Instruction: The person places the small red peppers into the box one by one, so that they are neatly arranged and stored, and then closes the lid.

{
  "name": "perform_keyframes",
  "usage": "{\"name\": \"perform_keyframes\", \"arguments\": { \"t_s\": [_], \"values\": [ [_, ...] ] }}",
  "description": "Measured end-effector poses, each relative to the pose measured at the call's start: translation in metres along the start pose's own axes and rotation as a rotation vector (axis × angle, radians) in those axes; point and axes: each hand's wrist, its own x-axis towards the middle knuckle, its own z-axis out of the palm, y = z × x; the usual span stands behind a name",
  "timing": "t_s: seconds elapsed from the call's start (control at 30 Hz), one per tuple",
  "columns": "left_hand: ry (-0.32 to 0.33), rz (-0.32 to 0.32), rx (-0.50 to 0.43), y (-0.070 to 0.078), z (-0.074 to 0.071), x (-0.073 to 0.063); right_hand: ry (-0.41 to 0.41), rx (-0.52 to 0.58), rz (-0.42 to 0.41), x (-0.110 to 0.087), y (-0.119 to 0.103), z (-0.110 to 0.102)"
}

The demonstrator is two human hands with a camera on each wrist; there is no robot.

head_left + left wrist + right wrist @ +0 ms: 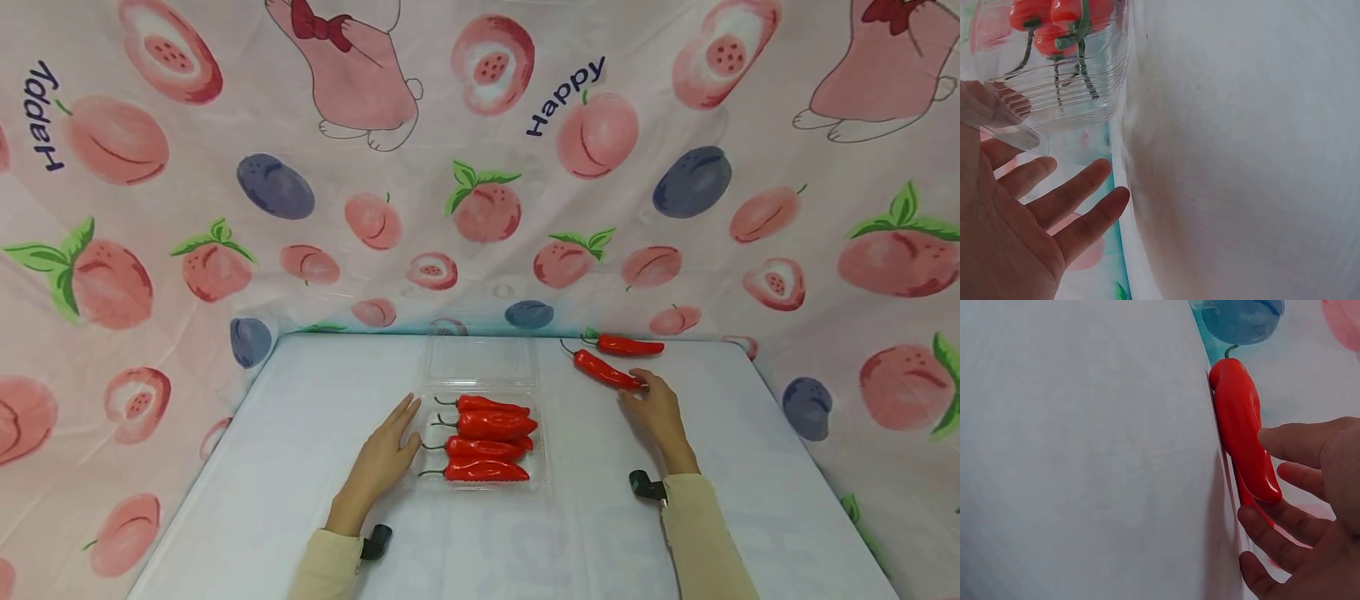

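A clear plastic clamshell box (545, 467) lies open on the white table, its lid (480, 360) folded back. Several red peppers (487, 471) lie in it side by side, stems to the left. My left hand (381, 458) rests at the box's left side, fingers extended. In the left wrist view the thumb (1007, 112) is by the box's ridged wall. My right hand (662, 417) is at the tip of a loose red pepper (600, 368). Its thumb (1294, 440) and fingers are spread about the tip; a firm grip is not visible. Another red pepper (633, 346) lies just behind.
The white table (600, 533) ends at the back against a hanging pink cloth (420, 183) with printed fruit and rabbits. The same cloth borders the table's left and right sides. Small black cameras (647, 485) are worn at both wrists.
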Motion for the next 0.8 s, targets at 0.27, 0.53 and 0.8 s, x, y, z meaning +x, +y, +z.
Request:
{"name": "perform_keyframes", "arguments": {
  "t_s": [0.27, 0.53, 0.8],
  "values": [
    [-0.006, -0.004, 0.002, -0.0009, 0.0004, 0.0002, -0.002, 0.014, 0.012, -0.0029, -0.0010, 0.0002],
    [0.007, 0.002, -0.003, -0.0013, 0.0012, 0.0007, 0.004, 0.008, -0.007, -0.0026, 0.0008, 0.0009],
    [-0.002, 0.008, -0.007, -0.0015, 0.0008, -0.0001, 0.016, 0.013, -0.003, -0.0008, 0.0026, 0.0020]
  ]
}}
